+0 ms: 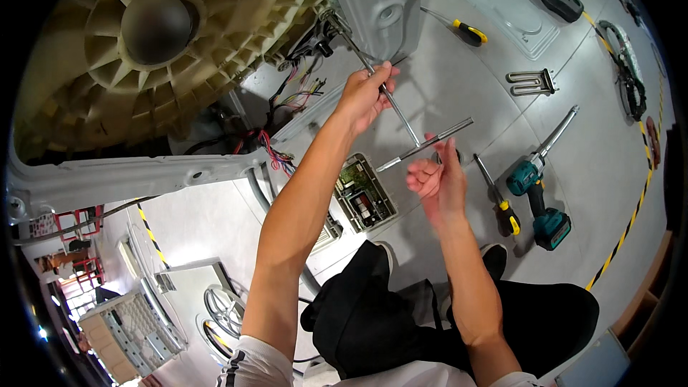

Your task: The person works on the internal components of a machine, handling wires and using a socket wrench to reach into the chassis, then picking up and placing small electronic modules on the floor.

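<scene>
Big ribbed tub (215, 25), yellowish, fills the area up and left of the left-hand grip; pale metal frame (143, 182) runs along its near side. Flat grey panel (494, 3) lies on the floor, up and right of that grip. Long T-handled wrench (402, 116) sits in the left hand (364, 100), fingers and thumb wrapped round the shaft; far end reaches a dark part by the tub's edge (can't tell if it's seated), crossbar end is down and right of the grip. Teal cordless power tool (536, 193) is well right of the right hand (443, 190), which is loosely spread, half curled and close by the crossbar; contact can't be told. Open box with circuit board (364, 193) is below the left grip. Yellow-black screwdriver (510, 216) lies between right hand and power tool. Looped metal heating element (532, 83) lies right of the left grip; loose coloured wires (308, 92) hang to its left.
</scene>
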{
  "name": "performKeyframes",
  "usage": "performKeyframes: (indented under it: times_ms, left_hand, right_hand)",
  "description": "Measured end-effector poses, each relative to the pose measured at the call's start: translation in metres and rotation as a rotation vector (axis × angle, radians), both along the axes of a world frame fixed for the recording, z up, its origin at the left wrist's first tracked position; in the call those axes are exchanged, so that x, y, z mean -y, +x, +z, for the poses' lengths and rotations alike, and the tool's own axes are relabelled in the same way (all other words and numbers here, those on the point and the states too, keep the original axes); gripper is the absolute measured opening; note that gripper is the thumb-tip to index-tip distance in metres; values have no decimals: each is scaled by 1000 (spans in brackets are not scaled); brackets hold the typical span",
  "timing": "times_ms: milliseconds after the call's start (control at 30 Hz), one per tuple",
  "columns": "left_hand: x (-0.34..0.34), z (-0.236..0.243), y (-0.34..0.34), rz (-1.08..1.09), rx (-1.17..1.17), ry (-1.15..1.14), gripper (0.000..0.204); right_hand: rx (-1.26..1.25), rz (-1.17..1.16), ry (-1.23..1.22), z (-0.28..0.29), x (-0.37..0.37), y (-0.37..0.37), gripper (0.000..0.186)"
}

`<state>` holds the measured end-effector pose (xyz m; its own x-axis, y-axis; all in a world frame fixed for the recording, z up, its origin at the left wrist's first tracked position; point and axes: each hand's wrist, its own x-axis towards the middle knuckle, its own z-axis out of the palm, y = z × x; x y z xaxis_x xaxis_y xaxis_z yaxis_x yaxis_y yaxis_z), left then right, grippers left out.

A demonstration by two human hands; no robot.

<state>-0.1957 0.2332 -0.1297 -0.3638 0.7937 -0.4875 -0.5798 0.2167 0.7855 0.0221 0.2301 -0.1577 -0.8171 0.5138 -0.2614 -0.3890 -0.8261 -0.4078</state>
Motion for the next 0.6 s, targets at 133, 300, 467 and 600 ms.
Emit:
performKeyframes:
  times_ms: [133, 300, 467, 600]
  left_hand:
    - [3, -3, -3, -10, -14, 5, 27]
    - [0, 9, -9, -24, -114, -86, 28]
    - [3, -4, -15, -14, -35, -73, 29]
    - [-1, -2, -12, -14, -19, -45, 28]
  right_hand:
    - [310, -104, 340, 30, 17, -21, 40]
    - [669, -262, 1677, 29, 25, -18, 19]
    - [582, -337, 800, 10, 16, 3, 28]
    - [58, 62, -55, 15, -3, 6, 54]
